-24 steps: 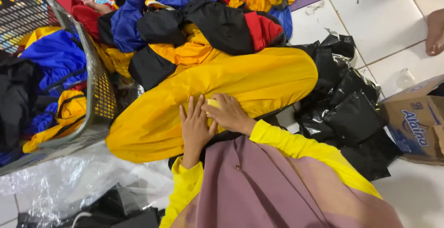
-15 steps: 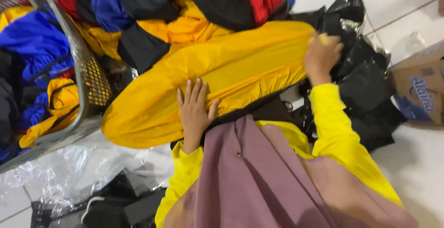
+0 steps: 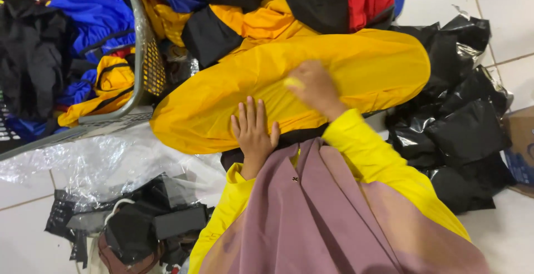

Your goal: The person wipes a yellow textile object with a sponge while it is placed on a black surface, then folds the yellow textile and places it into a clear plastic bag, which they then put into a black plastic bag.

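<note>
A large yellow garment (image 3: pixel 356 71) lies spread flat in front of me. My left hand (image 3: pixel 255 129) rests palm down on its near edge, fingers apart. My right hand (image 3: pixel 314 88) presses on the middle of the same garment; it is blurred, with something small and yellow at its fingers. Both arms wear yellow sleeves, and a mauve cloth (image 3: pixel 328 218) hangs below them.
A grey mesh laundry basket (image 3: pixel 143 57) full of blue, black and yellow clothes stands at the left. Mixed red, black and yellow clothes (image 3: pixel 311 1) pile up behind. Black plastic bags (image 3: pixel 461 124) lie at the right, clear plastic (image 3: pixel 111 163) and dark items at the lower left, on white tiles.
My right hand swept out to the garment's right end and has come back to its middle. My left hand stayed pressed on the near edge.
</note>
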